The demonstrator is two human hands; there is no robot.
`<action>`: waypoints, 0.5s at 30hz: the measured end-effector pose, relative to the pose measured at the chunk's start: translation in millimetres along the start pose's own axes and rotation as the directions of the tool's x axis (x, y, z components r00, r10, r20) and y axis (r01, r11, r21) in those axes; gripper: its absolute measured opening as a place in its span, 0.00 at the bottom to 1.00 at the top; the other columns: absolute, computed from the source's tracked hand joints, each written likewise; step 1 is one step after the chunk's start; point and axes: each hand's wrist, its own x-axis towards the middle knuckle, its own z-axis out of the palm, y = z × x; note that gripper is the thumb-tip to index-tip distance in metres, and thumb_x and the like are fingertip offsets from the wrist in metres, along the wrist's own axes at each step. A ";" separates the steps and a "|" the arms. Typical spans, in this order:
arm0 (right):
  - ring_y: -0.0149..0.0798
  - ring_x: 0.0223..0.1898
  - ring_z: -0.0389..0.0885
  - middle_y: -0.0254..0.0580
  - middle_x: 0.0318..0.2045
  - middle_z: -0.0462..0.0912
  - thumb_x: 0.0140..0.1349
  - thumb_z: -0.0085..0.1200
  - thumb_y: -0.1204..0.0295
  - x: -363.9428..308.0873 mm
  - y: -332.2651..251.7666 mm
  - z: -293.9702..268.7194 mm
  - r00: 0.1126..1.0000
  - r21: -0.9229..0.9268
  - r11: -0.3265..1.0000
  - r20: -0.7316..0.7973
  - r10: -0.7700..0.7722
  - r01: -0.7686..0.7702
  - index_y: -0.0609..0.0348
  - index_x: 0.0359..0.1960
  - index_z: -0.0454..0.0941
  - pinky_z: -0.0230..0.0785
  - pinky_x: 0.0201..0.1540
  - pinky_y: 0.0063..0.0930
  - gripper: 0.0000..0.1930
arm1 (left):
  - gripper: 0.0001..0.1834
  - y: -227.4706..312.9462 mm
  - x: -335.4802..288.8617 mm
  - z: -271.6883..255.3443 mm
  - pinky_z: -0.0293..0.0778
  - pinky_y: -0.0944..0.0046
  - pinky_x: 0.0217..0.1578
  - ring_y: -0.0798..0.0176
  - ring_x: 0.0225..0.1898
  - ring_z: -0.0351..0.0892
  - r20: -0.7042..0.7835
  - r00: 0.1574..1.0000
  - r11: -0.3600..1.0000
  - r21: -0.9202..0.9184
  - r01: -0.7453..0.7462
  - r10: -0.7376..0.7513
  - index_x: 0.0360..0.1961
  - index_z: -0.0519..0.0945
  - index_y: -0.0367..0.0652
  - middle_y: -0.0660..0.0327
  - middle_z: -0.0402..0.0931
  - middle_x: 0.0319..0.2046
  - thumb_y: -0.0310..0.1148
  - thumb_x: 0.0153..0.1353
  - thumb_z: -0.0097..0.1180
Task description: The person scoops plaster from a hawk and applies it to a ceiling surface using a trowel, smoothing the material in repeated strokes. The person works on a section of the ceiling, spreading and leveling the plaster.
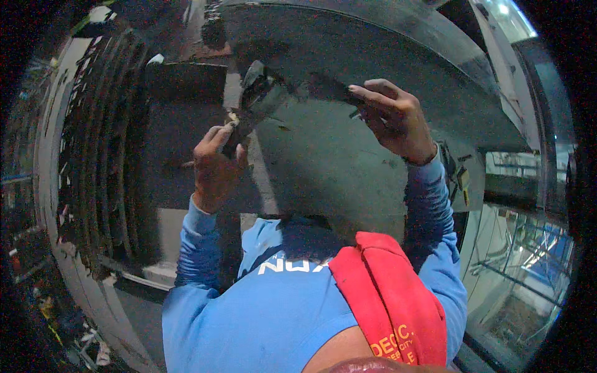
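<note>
1. A thin dark piece point(333, 88) is pinched between the thumb and fingers of the right hand point(398, 121); its far edge is blurred into the grey behind it.
2. The fingers of the left hand point(217, 163) are curled at the lower end of a dark, uneven object point(256, 84) with a rounded, paler top; whether it is gripped cannot be told. A small pale bit point(232, 118) is seen at the fingertips.
3. Both things are seen over the table point(329, 174), the dark object to the left of the thin piece. The table's grey-green surface looks flat and dull, and is marked with specks.
4. A pale, narrow strip point(264, 183) is seen beside the left hand, partly covered by the dark object.
5. At the far left, long dark slats point(109, 149) are ranged in rows.
6. The lower view is blocked by a blue shirt point(267, 317) and a folded red cloth point(388, 280).
7. Beyond the right wrist, a small yellowish thing point(465, 180) is seen.
</note>
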 end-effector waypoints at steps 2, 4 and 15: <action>0.40 0.41 0.88 0.45 0.46 0.84 0.59 0.61 0.84 -8.1 -21.3 -16.4 0.995 -0.058 0.994 0.033 -0.091 0.093 0.51 0.57 0.84 0.82 0.42 0.31 0.23 | 0.18 17.4 -14.9 -15.5 0.80 0.57 0.39 0.48 0.38 0.85 -0.002 0.999 0.998 0.029 -0.053 0.053 0.49 0.81 0.34 0.47 0.82 0.40 0.23 0.55 0.65; 0.42 0.39 0.88 0.45 0.47 0.84 0.58 0.62 0.83 -3.7 -29.2 -18.9 0.976 -0.090 0.972 0.010 -0.216 0.216 0.48 0.56 0.84 0.83 0.40 0.33 0.24 | 0.18 27.4 -20.7 -22.5 0.81 0.57 0.39 0.48 0.38 0.86 0.026 0.999 0.999 -0.032 -0.028 0.029 0.49 0.82 0.34 0.48 0.82 0.40 0.23 0.55 0.66; 0.52 0.41 0.83 0.42 0.45 0.82 0.58 0.64 0.71 8.3 24.0 -2.1 0.943 -0.267 0.917 0.230 -0.239 0.298 0.50 0.42 0.82 0.79 0.41 0.46 0.10 | 0.20 9.4 -15.7 0.4 0.81 0.56 0.35 0.49 0.35 0.86 0.021 0.994 0.994 -0.026 -0.103 0.103 0.50 0.83 0.35 0.49 0.82 0.39 0.26 0.55 0.69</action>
